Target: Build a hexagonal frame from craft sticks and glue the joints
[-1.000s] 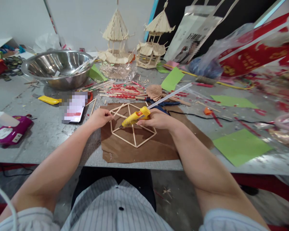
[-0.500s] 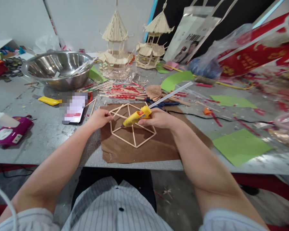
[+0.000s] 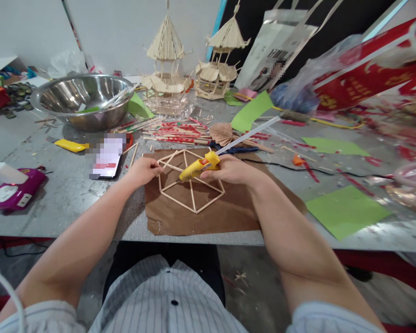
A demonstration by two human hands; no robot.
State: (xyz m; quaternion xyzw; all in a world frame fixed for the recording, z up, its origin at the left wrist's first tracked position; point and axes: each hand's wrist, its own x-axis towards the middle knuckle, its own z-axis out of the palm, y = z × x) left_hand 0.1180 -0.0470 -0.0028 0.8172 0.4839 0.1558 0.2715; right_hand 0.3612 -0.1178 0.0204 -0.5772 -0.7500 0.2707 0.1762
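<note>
In the head view, my right hand (image 3: 234, 170) is wrapped round a yellow glue gun (image 3: 201, 166), with a long clear glue stick (image 3: 251, 135) jutting from its back. Its nozzle points down and left, over a six-sided frame of thin wooden sticks (image 3: 178, 201) with spokes meeting in the middle. The fingers of my left hand (image 3: 143, 173) are closed at the frame's upper left corner, pinching a thin wooden stick (image 3: 170, 159) that slants across that corner. Under the frame lies a brown paper sheet (image 3: 229, 217).
A steel bowl (image 3: 86, 121), a phone (image 3: 108, 157) and a yellow cutter (image 3: 70, 145) are on the left. Behind the frame lie red-patterned sticks (image 3: 180, 132) and blue scissors (image 3: 234, 150). Two stick pagodas (image 3: 168, 44) stand at the back. A black cable (image 3: 291, 165) runs right, near green paper (image 3: 346, 210).
The glue gun and my right hand have shifted very slightly to the right. A green paper piece at the back has tilted up. My left hand stays where it was.
</note>
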